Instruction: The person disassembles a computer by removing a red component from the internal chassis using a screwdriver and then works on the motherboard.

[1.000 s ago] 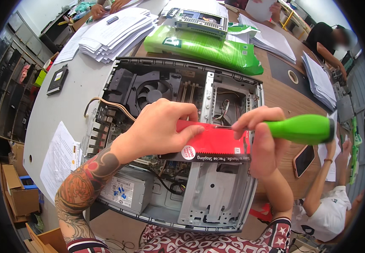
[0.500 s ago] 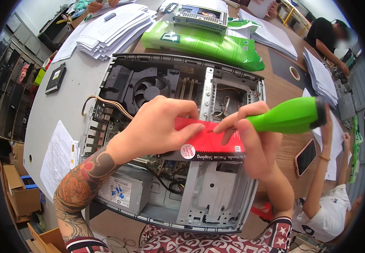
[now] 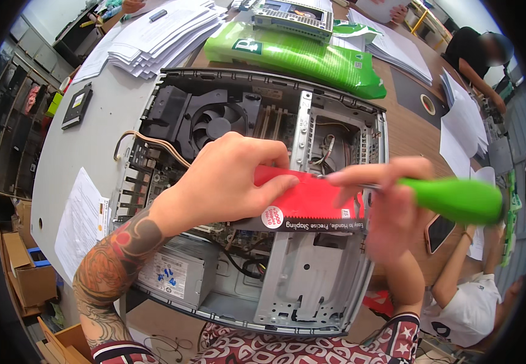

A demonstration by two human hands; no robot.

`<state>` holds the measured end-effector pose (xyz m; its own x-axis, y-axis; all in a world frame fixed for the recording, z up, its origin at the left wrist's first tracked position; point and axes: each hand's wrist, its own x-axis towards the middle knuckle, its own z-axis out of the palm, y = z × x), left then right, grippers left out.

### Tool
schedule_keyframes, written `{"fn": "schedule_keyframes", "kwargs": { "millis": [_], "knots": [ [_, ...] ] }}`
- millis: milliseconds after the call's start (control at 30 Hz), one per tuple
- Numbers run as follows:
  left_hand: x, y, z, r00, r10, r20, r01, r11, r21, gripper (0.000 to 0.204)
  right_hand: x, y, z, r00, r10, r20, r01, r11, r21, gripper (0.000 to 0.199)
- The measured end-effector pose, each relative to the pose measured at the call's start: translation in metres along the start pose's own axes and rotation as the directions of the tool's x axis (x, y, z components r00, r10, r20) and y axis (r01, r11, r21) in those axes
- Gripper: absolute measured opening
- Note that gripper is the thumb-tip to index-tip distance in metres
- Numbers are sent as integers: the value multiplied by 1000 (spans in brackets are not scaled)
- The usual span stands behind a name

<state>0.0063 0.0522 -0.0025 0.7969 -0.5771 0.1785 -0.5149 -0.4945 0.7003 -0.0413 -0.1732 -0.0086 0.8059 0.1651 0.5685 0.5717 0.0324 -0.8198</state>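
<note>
Across the middle of an opened desktop computer case (image 3: 320, 276) lies a flat red-and-black box (image 3: 311, 203). My left hand (image 3: 232, 176) grips its left end, with the thumb pressed on the red face. In my right hand (image 3: 390, 209), smeared by motion, is a screwdriver with a fat green handle (image 3: 451, 199). Its handle points right, and the thin shaft runs left among my fingers over the box's right part. Whether the tip touches the box I cannot tell. The case's fan (image 3: 215, 126) sits beyond my left hand, and the power supply (image 3: 175, 273) nearer me.
Behind the case lie a green plastic package (image 3: 299, 57) and a metal drive unit (image 3: 296, 21). Paper stacks (image 3: 162, 39) stand at the back left. A black drive (image 3: 78, 108) rests at left, a phone (image 3: 440, 233) at right. Other people sit around the table.
My right hand has moved slightly right, and the screwdriver's handle has swung down and to the right. My left hand still holds the box, in nearly the same place.
</note>
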Motion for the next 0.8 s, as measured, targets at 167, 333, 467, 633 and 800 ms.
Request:
{"fn": "schedule_keyframes", "kwargs": {
  "millis": [167,333,467,633,800],
  "knots": [
    [0,1,1,1000,-10,-3,10,1000,-24,17,6,0,6,969,242,56,-244,969,33,25],
    [0,1,1,1000,-12,15,12,1000,-6,16,3,8,3,1000,5,23,-9,987,163,15],
    [1,4,0,999,-42,32,41,999,15,16,5,0,7,986,162,34,-162,987,2,17],
    [-1,1,4,999,-40,3,40,999,-28,15,2,1,1,998,61,-17,-59,994,87,19],
    [0,4,3,998,-62,20,63,996,-63,16,8,-4,3,967,215,134,-209,976,-54,18]
  ]
}}
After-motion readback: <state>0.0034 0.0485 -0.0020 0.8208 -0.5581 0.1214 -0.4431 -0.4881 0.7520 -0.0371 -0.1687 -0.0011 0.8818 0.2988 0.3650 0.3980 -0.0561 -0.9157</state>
